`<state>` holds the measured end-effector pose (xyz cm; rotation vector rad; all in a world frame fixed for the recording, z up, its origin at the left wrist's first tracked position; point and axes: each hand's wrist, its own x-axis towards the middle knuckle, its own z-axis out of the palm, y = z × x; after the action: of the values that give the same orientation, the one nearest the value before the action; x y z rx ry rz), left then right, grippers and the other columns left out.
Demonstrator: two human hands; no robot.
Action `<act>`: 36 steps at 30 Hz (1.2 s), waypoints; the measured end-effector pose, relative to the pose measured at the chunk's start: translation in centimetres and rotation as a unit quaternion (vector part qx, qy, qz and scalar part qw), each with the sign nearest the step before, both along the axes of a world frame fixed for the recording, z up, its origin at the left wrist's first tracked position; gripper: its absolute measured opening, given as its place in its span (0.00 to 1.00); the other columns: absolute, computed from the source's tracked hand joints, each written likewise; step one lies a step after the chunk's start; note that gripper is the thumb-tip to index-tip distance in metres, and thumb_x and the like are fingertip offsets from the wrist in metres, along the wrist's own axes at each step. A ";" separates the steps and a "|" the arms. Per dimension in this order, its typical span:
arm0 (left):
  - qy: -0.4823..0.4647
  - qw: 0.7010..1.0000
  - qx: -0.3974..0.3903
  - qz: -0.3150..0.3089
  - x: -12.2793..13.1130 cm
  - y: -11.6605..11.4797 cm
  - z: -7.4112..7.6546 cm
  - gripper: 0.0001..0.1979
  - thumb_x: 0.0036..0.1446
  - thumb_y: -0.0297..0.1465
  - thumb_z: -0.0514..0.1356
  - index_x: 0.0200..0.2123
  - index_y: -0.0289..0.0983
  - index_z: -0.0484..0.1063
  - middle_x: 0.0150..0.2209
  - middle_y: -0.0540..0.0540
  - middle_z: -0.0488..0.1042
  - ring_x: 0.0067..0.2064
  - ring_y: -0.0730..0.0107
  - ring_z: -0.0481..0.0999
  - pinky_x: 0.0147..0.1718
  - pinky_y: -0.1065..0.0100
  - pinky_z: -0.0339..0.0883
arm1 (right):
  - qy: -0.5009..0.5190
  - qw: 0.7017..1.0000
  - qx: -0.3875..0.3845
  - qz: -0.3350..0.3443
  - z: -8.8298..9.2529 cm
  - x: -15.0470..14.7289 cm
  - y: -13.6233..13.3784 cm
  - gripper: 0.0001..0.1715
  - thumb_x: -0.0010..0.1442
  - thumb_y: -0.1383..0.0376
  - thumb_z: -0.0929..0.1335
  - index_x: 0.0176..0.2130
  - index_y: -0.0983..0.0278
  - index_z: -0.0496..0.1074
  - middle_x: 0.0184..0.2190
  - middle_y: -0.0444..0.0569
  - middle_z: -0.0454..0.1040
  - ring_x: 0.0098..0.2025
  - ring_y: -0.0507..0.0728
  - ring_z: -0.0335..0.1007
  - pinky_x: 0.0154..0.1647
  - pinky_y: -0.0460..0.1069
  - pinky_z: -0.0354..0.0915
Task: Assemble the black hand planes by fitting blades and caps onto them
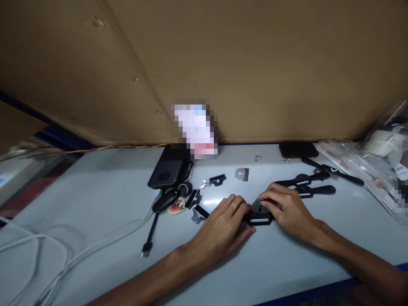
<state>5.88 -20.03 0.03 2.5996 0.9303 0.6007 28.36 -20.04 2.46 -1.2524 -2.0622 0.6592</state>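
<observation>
Head view shows the left hand (223, 222) holding the left end of a black slotted tool (262, 216) at the table (105, 238), while the right hand (292, 208) has a narrow grip, with thumb and fingertip on a grey metal plate (256, 207) just at the far side of the slot. In my judgement, the left grip should be firm and the tool level, so that the plate does not tilt or slide. It is better also that the right fingers press the plate's upper part, away from the lower edge, which may be sharp.
</observation>
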 end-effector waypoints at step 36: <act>-0.049 0.998 0.025 -0.035 -0.2 0.3 -0.2 0.09 0.71 0.27 0.55 0.49 0.40 0.74 0.41 0.45 0.74 0.41 0.60 0.71 0.39 0.60 0.71 | -0.161 0.956 0.131 -0.206 0.8 5.7 4.5 0.11 0.65 0.71 0.68 0.39 0.62 0.81 0.37 0.51 0.80 0.43 0.60 0.73 0.47 0.55 0.67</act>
<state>5.68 -19.71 -0.20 2.6073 0.7992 0.7346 34.09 -15.50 3.23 -1.6405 -1.9601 -0.0126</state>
